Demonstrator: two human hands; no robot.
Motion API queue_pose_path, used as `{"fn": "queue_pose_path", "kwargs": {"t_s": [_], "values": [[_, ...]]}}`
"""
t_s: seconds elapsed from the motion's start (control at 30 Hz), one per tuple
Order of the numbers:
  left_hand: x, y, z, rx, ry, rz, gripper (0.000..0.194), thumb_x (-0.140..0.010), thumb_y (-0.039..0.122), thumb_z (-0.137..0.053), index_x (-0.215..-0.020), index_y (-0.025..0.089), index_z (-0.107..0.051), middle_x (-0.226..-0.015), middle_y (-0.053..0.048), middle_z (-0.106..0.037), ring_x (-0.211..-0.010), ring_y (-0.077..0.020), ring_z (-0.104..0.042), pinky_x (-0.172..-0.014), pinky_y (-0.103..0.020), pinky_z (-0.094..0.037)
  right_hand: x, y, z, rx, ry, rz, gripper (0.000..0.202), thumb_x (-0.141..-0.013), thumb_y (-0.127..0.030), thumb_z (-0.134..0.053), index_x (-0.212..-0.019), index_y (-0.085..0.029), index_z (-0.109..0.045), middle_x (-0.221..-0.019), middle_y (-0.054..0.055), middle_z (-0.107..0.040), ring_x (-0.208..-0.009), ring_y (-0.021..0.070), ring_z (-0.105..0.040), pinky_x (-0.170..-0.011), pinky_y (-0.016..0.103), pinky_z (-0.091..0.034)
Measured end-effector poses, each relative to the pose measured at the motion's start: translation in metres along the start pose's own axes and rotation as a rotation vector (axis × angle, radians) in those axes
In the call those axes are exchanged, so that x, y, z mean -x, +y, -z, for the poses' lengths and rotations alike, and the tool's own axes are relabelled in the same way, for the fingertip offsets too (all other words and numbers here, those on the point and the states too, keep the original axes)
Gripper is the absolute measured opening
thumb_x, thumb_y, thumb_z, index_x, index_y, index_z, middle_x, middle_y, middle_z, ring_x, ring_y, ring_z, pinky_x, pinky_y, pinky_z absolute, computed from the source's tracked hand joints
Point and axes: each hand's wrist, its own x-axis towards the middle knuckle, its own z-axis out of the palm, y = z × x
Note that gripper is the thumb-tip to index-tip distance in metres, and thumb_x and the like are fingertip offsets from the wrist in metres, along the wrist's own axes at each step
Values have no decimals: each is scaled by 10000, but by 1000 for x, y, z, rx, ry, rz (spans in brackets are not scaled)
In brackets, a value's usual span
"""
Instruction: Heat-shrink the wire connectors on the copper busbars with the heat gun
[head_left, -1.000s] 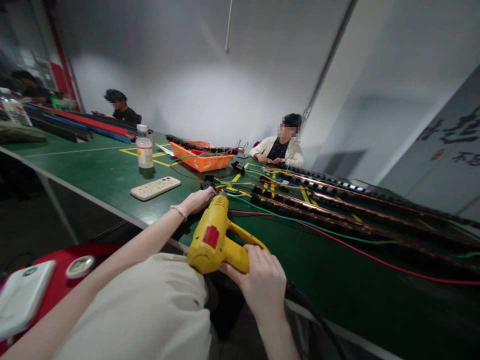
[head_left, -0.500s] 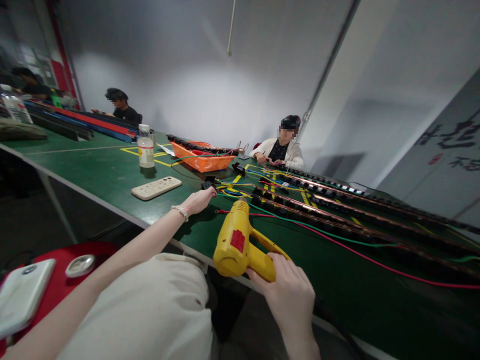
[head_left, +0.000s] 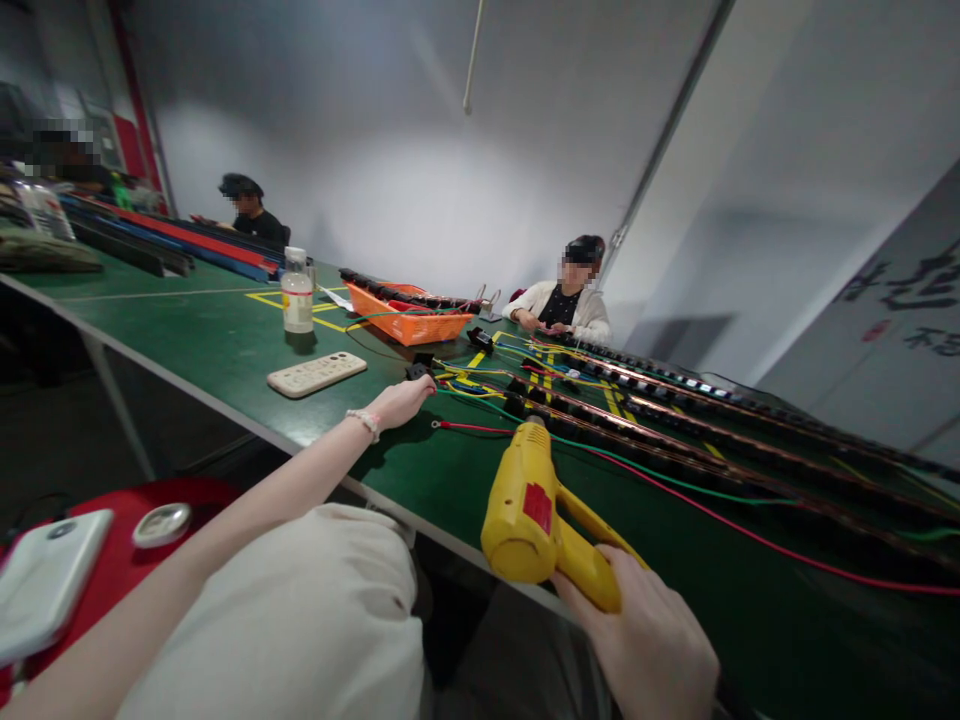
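Note:
My right hand (head_left: 649,625) is wrapped round the handle of a yellow heat gun (head_left: 521,510). Its metal nozzle points away from me, over the near part of the green table. My left hand (head_left: 405,400) reaches out over the table with its fingertips pinched together. A green wire (head_left: 495,408) runs to the right from those fingertips; its end is hidden there. Just beyond them lies a black connector (head_left: 420,371). Close by on the table, a red wire (head_left: 476,428) ends in a ring terminal. Long copper bars with black holders (head_left: 600,415) stretch away to the right.
An orange basket (head_left: 409,328) holding black parts stands behind the wires. A bottle (head_left: 297,295) and a beige phone case (head_left: 317,375) are on the table (head_left: 187,335). A white phone (head_left: 52,580) lies on a red stool at left. Several people sit around the table.
The heat gun in my right hand has moved right and toward me, away from my left hand. My left hand keeps its pinch in nearly the same place.

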Motion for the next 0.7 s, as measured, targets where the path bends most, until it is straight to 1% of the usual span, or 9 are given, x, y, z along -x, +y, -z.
{"fn": "queue_pose_path", "kwargs": {"t_s": [0.1,0.2,0.33,0.4,0.53,0.7], "values": [[1,2,2,1,1,8,282,-947,325,-230,-1074,241,-468,-1049,-66,-648,-934,-226,-627,-761,-317,-464,1,2,2,28,2,8,552,-846,-643,-361,-870,-147,-602,-736,49,-634,-610,156,-529,-599,284,-347],[2,2,2,-2,-6,14,276,-948,327,-235,-1068,243,-468,-1046,-62,-647,-930,-224,-628,-763,-317,-466,0,1,4,26,-7,3,579,-852,-647,-329,-879,-142,-610,-758,58,-643,-600,151,-530,-593,286,-354],[2,2,2,11,-16,7,278,-949,326,-231,-1072,240,-464,-1060,-65,-643,-941,-227,-625,-776,-320,-464,-1,0,4,16,-70,-23,595,-857,-654,-294,-882,-152,-610,-747,56,-636,-599,159,-532,-593,295,-357],[2,2,2,16,-22,11,281,-950,324,-228,-1080,236,-461,-1069,-71,-641,-945,-231,-624,-783,-324,-463,0,0,4,20,-81,-25,588,-857,-655,-295,-887,-155,-603,-740,56,-629,-603,166,-534,-594,300,-355],[2,2,2,10,-35,35,285,-951,326,-230,-1092,232,-460,-1072,-79,-641,-945,-229,-625,-791,-323,-462,-3,-5,0,27,-28,6,564,-855,-639,-331,-875,-147,-608,-731,59,-627,-595,154,-525,-584,295,-346],[2,-1,0,-13,-17,6,293,-954,333,-220,-1094,236,-459,-1072,-81,-645,-921,-238,-633,-774,-337,-468,-14,-23,-3,-13,-7,31,540,-873,-601,-344,-867,-131,-610,-726,59,-623,-632,154,-522,-612,292,-343]]}}
